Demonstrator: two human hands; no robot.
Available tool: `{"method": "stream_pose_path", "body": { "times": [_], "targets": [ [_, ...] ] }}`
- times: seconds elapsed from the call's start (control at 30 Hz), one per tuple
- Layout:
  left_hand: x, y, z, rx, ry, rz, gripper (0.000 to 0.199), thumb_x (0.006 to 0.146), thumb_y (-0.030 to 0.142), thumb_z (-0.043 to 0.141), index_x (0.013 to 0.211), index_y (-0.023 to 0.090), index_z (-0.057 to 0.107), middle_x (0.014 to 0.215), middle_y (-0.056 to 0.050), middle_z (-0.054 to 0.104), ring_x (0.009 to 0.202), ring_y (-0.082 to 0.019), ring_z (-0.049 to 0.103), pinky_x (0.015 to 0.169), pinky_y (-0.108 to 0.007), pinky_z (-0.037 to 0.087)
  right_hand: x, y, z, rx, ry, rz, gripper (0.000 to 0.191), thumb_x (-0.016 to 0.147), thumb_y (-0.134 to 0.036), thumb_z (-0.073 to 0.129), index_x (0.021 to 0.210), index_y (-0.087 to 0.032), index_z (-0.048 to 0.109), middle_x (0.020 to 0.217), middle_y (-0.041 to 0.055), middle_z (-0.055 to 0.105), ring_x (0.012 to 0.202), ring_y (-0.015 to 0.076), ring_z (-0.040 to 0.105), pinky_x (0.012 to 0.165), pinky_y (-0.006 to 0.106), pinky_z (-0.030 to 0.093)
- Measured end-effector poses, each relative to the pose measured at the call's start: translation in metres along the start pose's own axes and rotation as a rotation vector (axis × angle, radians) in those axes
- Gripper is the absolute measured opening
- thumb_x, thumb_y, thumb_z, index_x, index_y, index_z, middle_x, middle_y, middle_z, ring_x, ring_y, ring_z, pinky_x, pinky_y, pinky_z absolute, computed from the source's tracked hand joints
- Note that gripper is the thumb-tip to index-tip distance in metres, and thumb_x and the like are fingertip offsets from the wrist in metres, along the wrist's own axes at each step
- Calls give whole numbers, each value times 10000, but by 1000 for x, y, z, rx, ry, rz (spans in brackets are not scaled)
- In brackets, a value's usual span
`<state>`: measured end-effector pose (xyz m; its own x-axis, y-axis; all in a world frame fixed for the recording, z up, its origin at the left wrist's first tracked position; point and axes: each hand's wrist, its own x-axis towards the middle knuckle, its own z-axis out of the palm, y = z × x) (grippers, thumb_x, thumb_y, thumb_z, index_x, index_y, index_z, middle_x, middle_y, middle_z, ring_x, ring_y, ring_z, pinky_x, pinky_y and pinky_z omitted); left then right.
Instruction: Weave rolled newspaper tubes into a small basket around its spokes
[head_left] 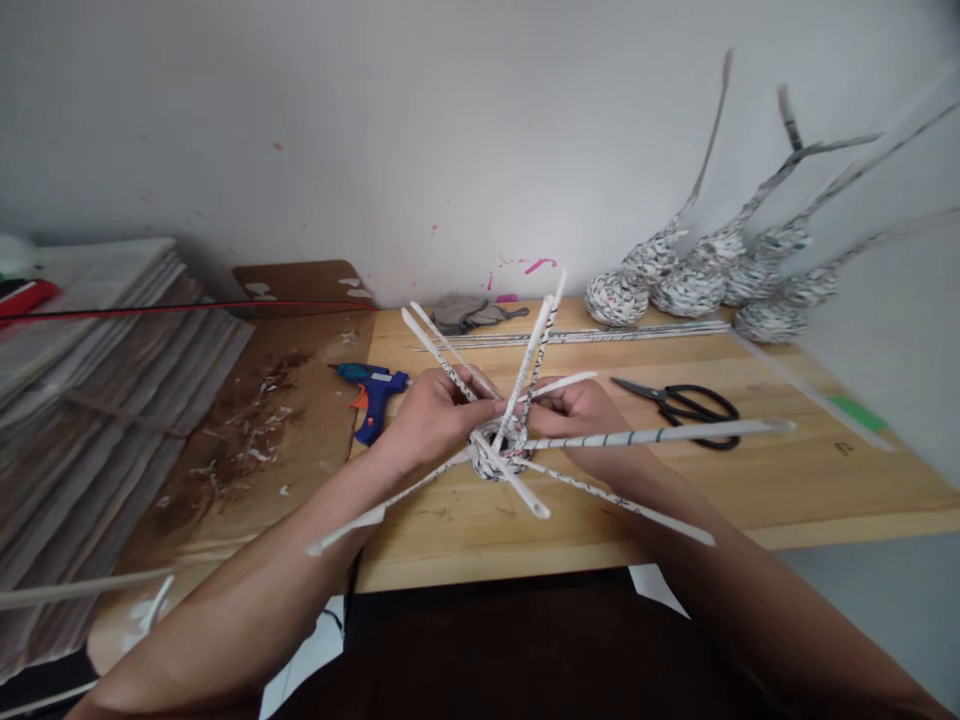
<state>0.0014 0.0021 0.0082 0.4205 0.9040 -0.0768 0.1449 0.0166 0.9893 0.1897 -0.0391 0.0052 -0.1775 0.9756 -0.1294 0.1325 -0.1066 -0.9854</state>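
Note:
A small round piece woven from rolled newspaper tubes (516, 460) is held up over the wooden table, with several loose tubes fanning out from it in all directions. My left hand (442, 405) is closed on its left edge, thumb on top and fingers behind. At the far right edge my right hand (574, 408) pinches near the base of a paper tube (568, 382); its fingertips are partly hidden behind the upright tubes. One long tube (660, 434) sticks out to the right across my right wrist.
Black-handled scissors (697, 402) lie to the right, a blue glue gun (375, 395) to the left. Several woven paper figures (690, 290) stand by the wall. Long paper tubes (600, 335) and a grey cloth (469, 313) lie behind. Stacked newspapers (97, 420) fill the left side.

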Motion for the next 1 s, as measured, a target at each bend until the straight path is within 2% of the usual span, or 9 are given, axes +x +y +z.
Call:
{"method": "stream_pose_path", "body": {
  "times": [0.17, 0.27, 0.37, 0.43, 0.57, 0.63, 0.77, 0.9, 1.0],
  "targets": [
    [-2, 8, 0, 125, 34, 19, 228, 623, 251, 844, 682, 151, 648, 607, -4, 674, 542, -133, 606, 512, -229, 450, 3, 5, 0, -171, 98, -69, 169, 831, -301, 640, 870, -151, 708, 760, 75, 735, 666, 205, 679, 608, 328, 534],
    [1, 6, -3, 132, 129, 51, 197, 626, 232, 826, 710, 144, 671, 639, -15, 688, 569, -138, 620, 536, -232, 471, 4, 8, -4, -444, 329, -328, 132, 812, -268, 655, 896, -179, 707, 897, 96, 752, 870, 262, 692, 792, 420, 544],
    [8, 2, -8, 82, 298, 102, 209, 639, 224, 795, 807, 135, 706, 682, -20, 710, 616, -157, 653, 581, -247, 507, 2, 6, -8, -668, 551, -580, 150, 780, -211, 656, 915, -191, 720, 992, 98, 743, 1025, 294, 640, 958, 482, 466],
    [12, 1, -11, 63, 378, 138, 234, 636, 233, 788, 834, 130, 718, 689, -23, 718, 629, -170, 664, 593, -260, 522, 0, 4, -6, -625, 481, -493, 173, 790, -217, 641, 939, -192, 727, 933, 80, 744, 903, 260, 655, 866, 432, 501],
    [14, -1, -13, 75, 412, 145, 251, 649, 228, 773, 875, 124, 744, 722, -35, 743, 668, -186, 685, 631, -279, 544, 0, 5, 13, -296, 106, -188, 232, 824, -339, 657, 1001, -207, 729, 937, 56, 754, 780, 212, 681, 656, 311, 515],
    [14, -3, -14, 74, 381, 131, 267, 665, 224, 766, 913, 124, 757, 773, -48, 762, 702, -193, 700, 658, -285, 552, 4, 9, 23, -215, 147, -149, 237, 832, -394, 660, 950, -201, 731, 897, 58, 761, 779, 215, 694, 648, 296, 515],
    [16, -11, -17, 53, 304, 115, 210, 678, 242, 772, 853, 125, 773, 800, -70, 776, 714, -204, 712, 681, -298, 554, 14, 13, 30, -311, 194, -130, 233, 867, -368, 599, 812, -195, 745, 737, 39, 752, 658, 199, 678, 581, 278, 470],
    [18, -15, -18, -95, 268, 64, 240, 659, 271, 802, 843, 119, 768, 781, -77, 773, 686, -197, 703, 661, -292, 544, 20, 1, 27, -424, 222, -165, 207, 856, -293, 575, 777, -198, 741, 749, 26, 755, 671, 189, 681, 591, 262, 451],
    [20, -15, -17, -189, 294, 35, 233, 621, 265, 824, 790, 123, 750, 718, -55, 752, 623, -168, 670, 619, -267, 517, 25, -7, 26, -550, 227, -168, 249, 850, -290, 556, 681, -188, 708, 638, 30, 705, 619, 187, 648, 547, 264, 401]
  ]
}}
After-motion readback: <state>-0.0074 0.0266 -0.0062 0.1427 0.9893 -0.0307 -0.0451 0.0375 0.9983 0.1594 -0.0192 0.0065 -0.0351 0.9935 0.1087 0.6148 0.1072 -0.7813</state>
